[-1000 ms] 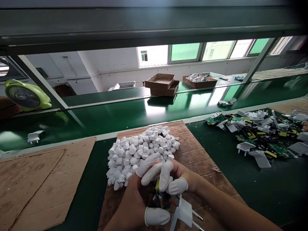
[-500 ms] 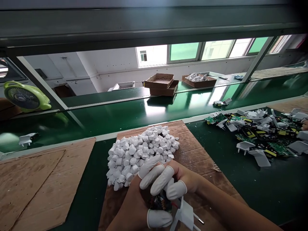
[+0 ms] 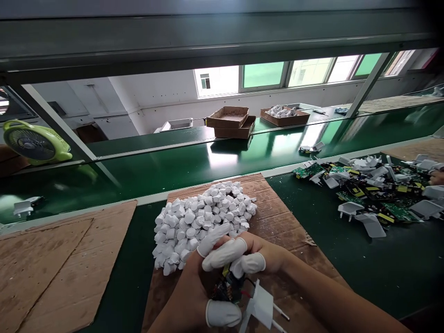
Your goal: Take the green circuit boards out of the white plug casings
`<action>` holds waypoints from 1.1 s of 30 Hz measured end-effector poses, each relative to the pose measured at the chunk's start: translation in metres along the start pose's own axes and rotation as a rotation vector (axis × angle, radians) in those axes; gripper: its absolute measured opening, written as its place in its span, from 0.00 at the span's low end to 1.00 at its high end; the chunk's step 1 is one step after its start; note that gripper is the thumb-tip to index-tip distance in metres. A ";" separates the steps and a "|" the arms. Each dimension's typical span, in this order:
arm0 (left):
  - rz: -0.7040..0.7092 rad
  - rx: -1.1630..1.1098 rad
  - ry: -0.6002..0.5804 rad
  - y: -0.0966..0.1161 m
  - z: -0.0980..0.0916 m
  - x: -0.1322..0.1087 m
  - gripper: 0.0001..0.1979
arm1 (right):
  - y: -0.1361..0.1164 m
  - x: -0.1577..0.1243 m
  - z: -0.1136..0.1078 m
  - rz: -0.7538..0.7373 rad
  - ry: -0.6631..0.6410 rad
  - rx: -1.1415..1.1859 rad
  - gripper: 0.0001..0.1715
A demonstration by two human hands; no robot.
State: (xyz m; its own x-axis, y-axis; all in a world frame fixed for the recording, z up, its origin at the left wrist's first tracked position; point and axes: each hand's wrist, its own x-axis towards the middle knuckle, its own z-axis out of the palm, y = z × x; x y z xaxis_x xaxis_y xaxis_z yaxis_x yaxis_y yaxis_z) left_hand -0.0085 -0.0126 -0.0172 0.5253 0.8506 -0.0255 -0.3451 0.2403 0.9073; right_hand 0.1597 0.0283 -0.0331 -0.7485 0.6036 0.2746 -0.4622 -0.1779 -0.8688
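Head view — left grip clasps circuit board; right grip touching — closure unclear, forearm over cardboard edge

A small dark circuit board, packed with components, including a copper-coloured coil and a yellow part, sits in the left hand, partly covered by fingers. Beside it hangs a white plastic two-pin plug, pins pointing lower right, red wire between.

Daylight via windows, glare on belt, top-R corner v. dark.
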 end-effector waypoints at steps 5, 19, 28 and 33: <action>0.032 0.002 0.049 -0.005 -0.004 0.000 0.52 | 0.002 -0.001 -0.002 -0.017 -0.037 0.058 0.23; 0.058 -0.036 -0.003 0.002 -0.001 0.000 0.43 | 0.000 0.001 0.002 -0.021 0.016 0.068 0.27; 0.052 0.279 0.232 0.004 -0.004 0.003 0.52 | 0.001 0.009 -0.004 -0.055 0.284 0.168 0.19; 0.069 0.645 0.406 0.007 -0.004 0.005 0.47 | -0.003 0.011 -0.013 -0.112 0.395 -0.083 0.14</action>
State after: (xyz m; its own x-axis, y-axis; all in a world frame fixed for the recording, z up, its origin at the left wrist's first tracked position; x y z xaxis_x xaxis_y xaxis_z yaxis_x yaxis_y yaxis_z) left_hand -0.0112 -0.0044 -0.0132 0.1493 0.9888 0.0013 0.2213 -0.0347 0.9746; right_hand 0.1592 0.0457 -0.0331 -0.4484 0.8701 0.2047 -0.4783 -0.0402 -0.8773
